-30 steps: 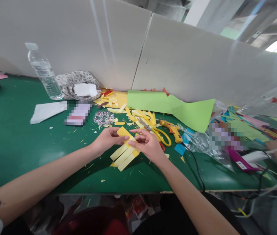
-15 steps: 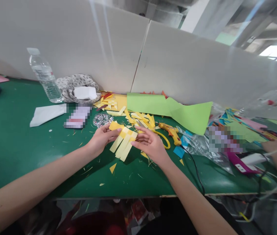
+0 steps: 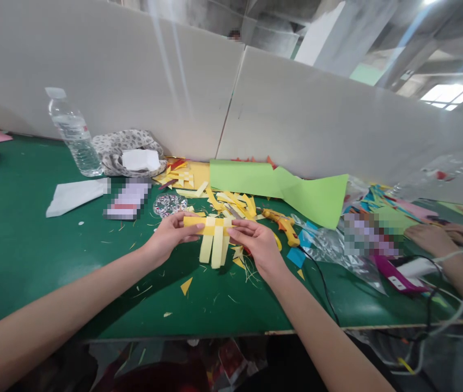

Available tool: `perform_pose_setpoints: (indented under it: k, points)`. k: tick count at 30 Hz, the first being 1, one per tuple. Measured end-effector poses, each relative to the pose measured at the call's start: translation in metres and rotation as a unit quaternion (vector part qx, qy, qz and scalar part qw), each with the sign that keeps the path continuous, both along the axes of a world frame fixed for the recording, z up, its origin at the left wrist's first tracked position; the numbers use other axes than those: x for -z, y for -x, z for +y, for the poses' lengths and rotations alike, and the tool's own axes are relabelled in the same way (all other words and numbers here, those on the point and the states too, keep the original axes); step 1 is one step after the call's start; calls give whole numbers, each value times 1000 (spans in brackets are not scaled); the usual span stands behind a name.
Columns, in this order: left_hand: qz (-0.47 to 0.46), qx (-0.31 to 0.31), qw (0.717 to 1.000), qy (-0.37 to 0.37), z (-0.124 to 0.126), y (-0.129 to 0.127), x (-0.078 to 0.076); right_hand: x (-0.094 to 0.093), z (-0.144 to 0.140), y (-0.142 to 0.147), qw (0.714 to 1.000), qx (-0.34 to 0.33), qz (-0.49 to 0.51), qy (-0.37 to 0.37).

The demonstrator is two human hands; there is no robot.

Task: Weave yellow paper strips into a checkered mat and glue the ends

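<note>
One paper weave (image 3: 215, 238) between both hands (image 3: 170, 235) (image 3: 259, 242)

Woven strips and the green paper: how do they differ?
The woven strips show two yellows; the green paper is plain green. The woven strips are held by the left hand and right hand; the green paper rests at the back of the table. The woven strips look smaller than the green paper. Both look like paper.
</note>
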State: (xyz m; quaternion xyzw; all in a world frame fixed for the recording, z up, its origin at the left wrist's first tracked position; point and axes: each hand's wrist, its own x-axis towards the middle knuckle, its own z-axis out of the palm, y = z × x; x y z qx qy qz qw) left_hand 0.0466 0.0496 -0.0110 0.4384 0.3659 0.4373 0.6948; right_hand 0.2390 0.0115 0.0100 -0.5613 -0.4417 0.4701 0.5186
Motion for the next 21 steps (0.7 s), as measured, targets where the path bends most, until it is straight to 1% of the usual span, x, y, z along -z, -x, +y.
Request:
perform_pose_setpoints:
  k: [2,5,8,10,13,15,19,21]
  points:
    - [32,22,999,3,0,0,0,1,1,-2,1000,15,12,-6]
    - [85,79,993,-1,0,0,0,1,2,-4,1000,22,-12,-14]
    - [115,146,983,-5,-3,0,0,-1,0,-2,999,0,-49,-7]
    - [120,174,977,-11,-5,-1,-1,-3,-2,2,997,-22,-71,5]
    - [105,183,977,-7,-8,-2,-1,-5,-5,8,993,-56,-102,14]
    - [85,170,982,5,-8,-3,0,-6,-6,10,991,-75,-112,20]
    - [53,133,990,20,-7,-4,2,-6,-6,5,988,-129,-78,44]
    - [63,129,989,28,-6,-4,1,-7,-5,1,987,-129,-83,50]
